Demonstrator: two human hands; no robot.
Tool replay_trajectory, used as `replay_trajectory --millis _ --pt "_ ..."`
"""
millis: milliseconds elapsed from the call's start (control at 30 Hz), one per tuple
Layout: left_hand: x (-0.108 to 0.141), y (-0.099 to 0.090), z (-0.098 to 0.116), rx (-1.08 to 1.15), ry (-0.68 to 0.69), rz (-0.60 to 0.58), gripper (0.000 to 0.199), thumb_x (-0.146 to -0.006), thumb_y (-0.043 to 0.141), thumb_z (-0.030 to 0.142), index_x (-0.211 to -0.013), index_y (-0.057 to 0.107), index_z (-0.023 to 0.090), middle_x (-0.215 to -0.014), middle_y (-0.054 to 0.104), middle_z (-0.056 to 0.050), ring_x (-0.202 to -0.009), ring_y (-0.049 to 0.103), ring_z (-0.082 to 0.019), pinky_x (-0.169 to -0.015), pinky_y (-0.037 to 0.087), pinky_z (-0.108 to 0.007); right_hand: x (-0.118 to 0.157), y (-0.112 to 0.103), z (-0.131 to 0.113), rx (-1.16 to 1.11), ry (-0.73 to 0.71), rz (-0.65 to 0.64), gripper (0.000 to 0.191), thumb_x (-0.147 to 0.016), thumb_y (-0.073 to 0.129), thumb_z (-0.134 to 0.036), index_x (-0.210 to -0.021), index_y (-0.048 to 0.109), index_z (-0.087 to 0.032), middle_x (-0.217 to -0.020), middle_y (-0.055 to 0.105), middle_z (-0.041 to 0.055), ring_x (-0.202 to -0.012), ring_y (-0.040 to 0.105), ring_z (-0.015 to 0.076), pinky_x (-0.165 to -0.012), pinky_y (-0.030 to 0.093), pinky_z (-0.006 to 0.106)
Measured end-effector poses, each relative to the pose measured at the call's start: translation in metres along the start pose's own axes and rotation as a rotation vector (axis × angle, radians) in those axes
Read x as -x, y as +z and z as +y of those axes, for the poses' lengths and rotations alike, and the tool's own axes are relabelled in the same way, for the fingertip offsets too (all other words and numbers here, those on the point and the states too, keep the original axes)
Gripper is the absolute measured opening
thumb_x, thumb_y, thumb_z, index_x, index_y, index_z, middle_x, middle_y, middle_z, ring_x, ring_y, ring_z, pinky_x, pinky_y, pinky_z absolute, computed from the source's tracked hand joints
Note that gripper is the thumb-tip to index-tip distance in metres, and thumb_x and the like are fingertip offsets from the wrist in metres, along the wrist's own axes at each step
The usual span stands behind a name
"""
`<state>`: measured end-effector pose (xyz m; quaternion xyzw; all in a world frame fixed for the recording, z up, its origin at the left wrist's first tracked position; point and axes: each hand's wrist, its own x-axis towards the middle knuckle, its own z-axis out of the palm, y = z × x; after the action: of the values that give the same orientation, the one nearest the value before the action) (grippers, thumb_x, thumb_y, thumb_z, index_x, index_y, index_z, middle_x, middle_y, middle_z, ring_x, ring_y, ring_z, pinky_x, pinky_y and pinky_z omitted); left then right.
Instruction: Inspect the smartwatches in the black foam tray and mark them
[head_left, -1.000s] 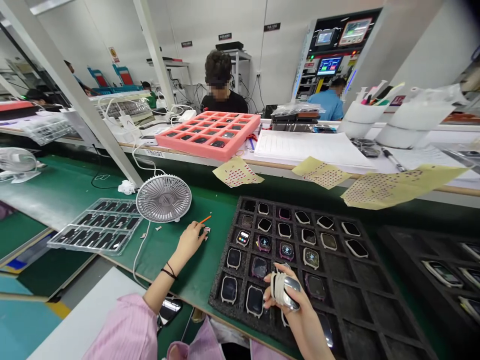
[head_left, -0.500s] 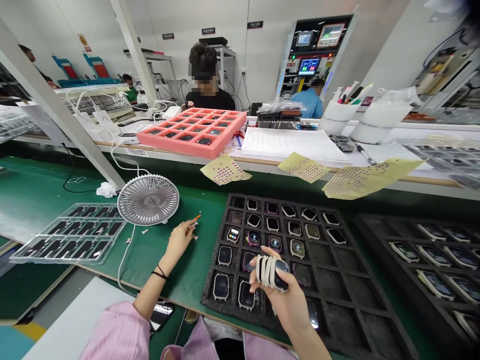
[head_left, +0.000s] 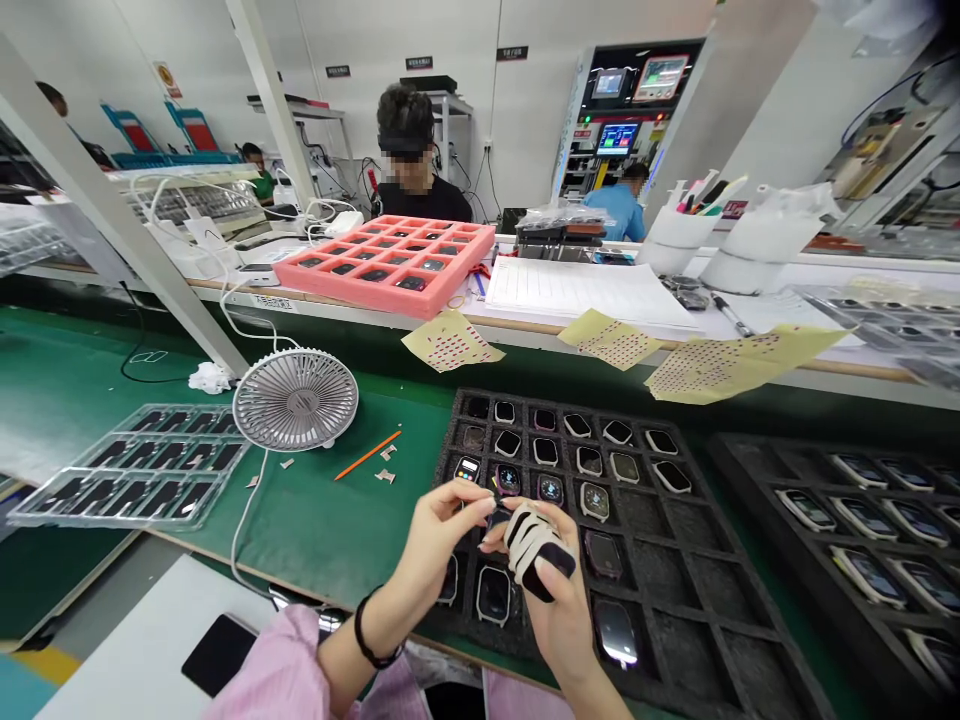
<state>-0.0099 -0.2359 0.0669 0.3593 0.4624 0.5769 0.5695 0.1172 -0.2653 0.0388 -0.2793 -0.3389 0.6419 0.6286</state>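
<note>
Head view: the left hand (head_left: 442, 530) and right hand (head_left: 551, 600) meet low in the frame, above the left part of a black foam tray (head_left: 660, 565). The right hand curls closed around a smartwatch (head_left: 541, 548) with a dark body wound in a white band. The left hand's fingertips (head_left: 466, 497) pinch a small dark piece (head_left: 495, 517), too small to identify, just beside the watch. The tray is divided into rows of cells; watches sit in its left and middle cells, some with lit, coloured faces, while its lower right cells hold none. Just to its right lies a second black tray (head_left: 750, 470), with watches set at a slant. The tray's left edge borders the green worktop (head_left: 315, 530), which carries an orange stick (head_left: 367, 456), two small metal tabs (head_left: 387, 453), a white desk fan (head_left: 295, 400) and a clear plastic tray (head_left: 127, 480) of dark pieces. Along the far edge hang yellow dotted sheets (head_left: 452, 340). Beyond them, a pink foam tray (head_left: 375, 302) holds dark items in its cells.
</note>
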Motion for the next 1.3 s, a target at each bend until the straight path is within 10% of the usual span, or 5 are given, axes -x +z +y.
replay_trajectory --millis 233,767,1100,1300 --pt "0.008 0.026 -0.012 0.173 -0.076 0.038 0.02 -0.059 0.081 0.032 -0.062 0.071 0.015 -0.065 0.06 0.0 -0.058 0.051 -0.009 -0.054 0.042 -0.021 0.005 -0.003 0.014 0.16 -0.193 0.114 0.04 -0.074 0.069 -0.035 -0.111 0.056 -0.031 -0.122 0.056 0.0053 -0.117 0.049 0.0284 -0.099 0.036 0.048" --pt "0.01 0.025 -0.009 0.266 -0.214 -0.113 0.022 -0.061 0.083 0.03 -0.06 0.07 0.013 -0.055 0.052 0.004 -0.054 0.042 -0.005 -0.058 0.037 -0.02 -0.001 -0.018 0.009 0.379 -0.455 -0.142 0.035 -0.086 0.056 -0.034 -0.121 0.048 -0.033 -0.129 0.05 0.0066 -0.117 0.048 0.0255 -0.091 0.041 0.045" --pt "-0.019 -0.018 -0.013 0.14 -0.507 -0.817 0.042 -0.053 0.087 0.029 -0.071 0.051 0.017 -0.05 0.064 0.003 -0.04 0.061 -0.018 -0.046 0.047 -0.027 0.003 -0.027 -0.011 0.121 0.115 -0.363 0.053 -0.068 0.071 -0.05 -0.114 0.058 -0.029 -0.115 0.06 0.007 -0.099 0.057 0.0272 -0.085 0.044 0.042" --pt "-0.014 -0.036 -0.023 -0.077 -0.448 -0.765 0.06 -0.035 0.092 0.035 -0.076 0.053 0.016 -0.067 0.064 0.004 -0.06 0.062 -0.012 -0.059 0.047 -0.023 0.012 -0.017 -0.001 -0.056 0.356 -0.372 0.062 -0.061 0.074 -0.045 -0.119 0.057 -0.029 -0.11 0.064 0.0078 -0.095 0.06 0.0287 -0.083 0.045 0.044"
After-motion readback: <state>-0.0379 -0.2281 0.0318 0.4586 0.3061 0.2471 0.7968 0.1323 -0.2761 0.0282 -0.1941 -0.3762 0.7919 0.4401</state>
